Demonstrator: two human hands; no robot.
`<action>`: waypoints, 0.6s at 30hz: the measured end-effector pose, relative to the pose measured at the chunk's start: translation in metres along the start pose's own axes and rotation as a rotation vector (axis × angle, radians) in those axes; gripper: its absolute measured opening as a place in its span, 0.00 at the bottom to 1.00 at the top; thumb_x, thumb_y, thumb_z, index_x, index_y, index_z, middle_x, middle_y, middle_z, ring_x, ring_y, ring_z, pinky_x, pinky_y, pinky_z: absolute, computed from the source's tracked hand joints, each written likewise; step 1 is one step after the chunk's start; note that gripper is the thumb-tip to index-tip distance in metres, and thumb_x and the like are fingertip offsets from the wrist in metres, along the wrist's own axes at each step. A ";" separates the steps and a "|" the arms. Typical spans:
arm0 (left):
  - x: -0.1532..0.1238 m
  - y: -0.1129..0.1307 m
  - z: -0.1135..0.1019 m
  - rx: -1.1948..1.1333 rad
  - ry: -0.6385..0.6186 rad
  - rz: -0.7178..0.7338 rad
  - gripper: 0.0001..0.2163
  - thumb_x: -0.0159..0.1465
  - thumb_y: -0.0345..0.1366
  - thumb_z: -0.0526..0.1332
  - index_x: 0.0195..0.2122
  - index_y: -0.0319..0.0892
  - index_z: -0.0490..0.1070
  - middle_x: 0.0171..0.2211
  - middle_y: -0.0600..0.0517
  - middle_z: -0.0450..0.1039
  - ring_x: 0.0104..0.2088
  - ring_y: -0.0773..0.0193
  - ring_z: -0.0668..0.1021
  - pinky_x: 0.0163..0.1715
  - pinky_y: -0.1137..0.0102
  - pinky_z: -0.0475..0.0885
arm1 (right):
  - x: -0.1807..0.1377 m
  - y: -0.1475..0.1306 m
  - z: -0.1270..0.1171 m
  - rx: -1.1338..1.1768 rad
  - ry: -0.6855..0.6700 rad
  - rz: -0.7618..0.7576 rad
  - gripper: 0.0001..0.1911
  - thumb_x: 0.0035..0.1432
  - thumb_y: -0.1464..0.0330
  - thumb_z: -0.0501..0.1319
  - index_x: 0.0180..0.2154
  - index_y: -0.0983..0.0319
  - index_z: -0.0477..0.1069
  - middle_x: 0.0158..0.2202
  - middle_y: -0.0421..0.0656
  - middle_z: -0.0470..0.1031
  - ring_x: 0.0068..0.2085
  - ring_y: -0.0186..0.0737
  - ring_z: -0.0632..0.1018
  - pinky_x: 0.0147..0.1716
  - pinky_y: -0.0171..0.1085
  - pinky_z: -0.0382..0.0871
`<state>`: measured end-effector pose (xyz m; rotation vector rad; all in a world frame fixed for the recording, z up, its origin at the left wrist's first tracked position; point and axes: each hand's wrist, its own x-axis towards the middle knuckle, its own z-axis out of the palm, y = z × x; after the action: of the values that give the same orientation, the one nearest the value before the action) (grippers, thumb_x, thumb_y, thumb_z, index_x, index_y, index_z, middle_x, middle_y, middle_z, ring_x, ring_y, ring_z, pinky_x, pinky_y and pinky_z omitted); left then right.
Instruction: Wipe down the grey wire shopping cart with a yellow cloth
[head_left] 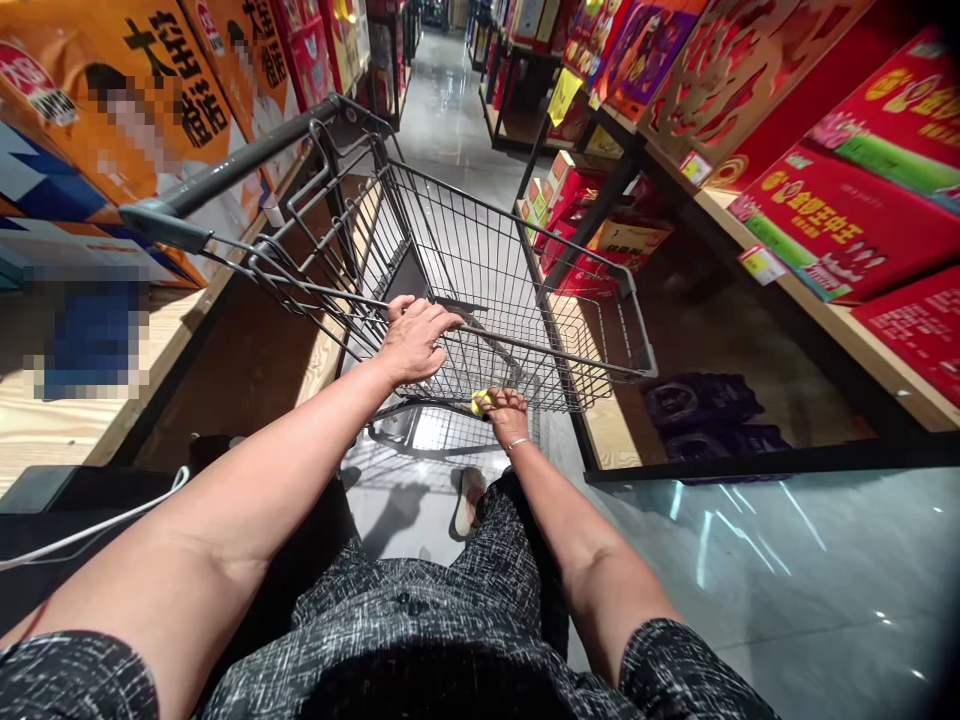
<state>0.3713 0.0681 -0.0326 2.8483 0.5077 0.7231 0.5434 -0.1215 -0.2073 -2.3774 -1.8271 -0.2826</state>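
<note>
A black wire shopping cart stands in front of me in a shop aisle, its basket holding nothing I can see. My left hand rests on the near top rim of the basket, fingers curled over the wire. My right hand is lower, at the bottom near corner of the basket, pressing a small yellow cloth against the wire. The cart's dark handle bar points up to the left. My foot in a light shoe shows under the cart.
Wooden shelves line both sides: orange and blue boxes on the left, red gift boxes on the right, dark packs on the lowest right shelf. The glossy grey floor runs down the aisle. A white cable lies at my left.
</note>
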 end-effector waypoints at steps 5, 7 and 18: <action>0.003 -0.005 -0.001 0.012 -0.001 -0.014 0.22 0.52 0.30 0.57 0.49 0.48 0.74 0.42 0.51 0.77 0.47 0.52 0.73 0.58 0.49 0.53 | -0.004 0.046 -0.042 -0.021 0.154 0.125 0.19 0.65 0.69 0.59 0.54 0.44 0.76 0.55 0.45 0.73 0.56 0.51 0.64 0.53 0.50 0.57; 0.005 -0.009 -0.001 0.013 0.000 -0.027 0.21 0.53 0.31 0.57 0.48 0.49 0.74 0.41 0.51 0.77 0.46 0.52 0.73 0.59 0.50 0.53 | 0.001 0.059 -0.065 -0.039 0.288 0.193 0.21 0.65 0.69 0.59 0.56 0.43 0.75 0.56 0.46 0.71 0.59 0.53 0.62 0.56 0.52 0.55; 0.018 -0.036 -0.007 -0.005 -0.044 -0.074 0.20 0.52 0.33 0.56 0.46 0.52 0.76 0.39 0.54 0.78 0.47 0.53 0.73 0.62 0.48 0.51 | -0.020 0.051 0.002 0.011 -0.081 0.249 0.18 0.64 0.72 0.57 0.47 0.46 0.80 0.56 0.45 0.72 0.55 0.52 0.63 0.53 0.50 0.55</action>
<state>0.3720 0.1089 -0.0269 2.8171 0.6003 0.6462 0.5873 -0.1532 -0.2134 -2.6087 -1.5337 -0.1503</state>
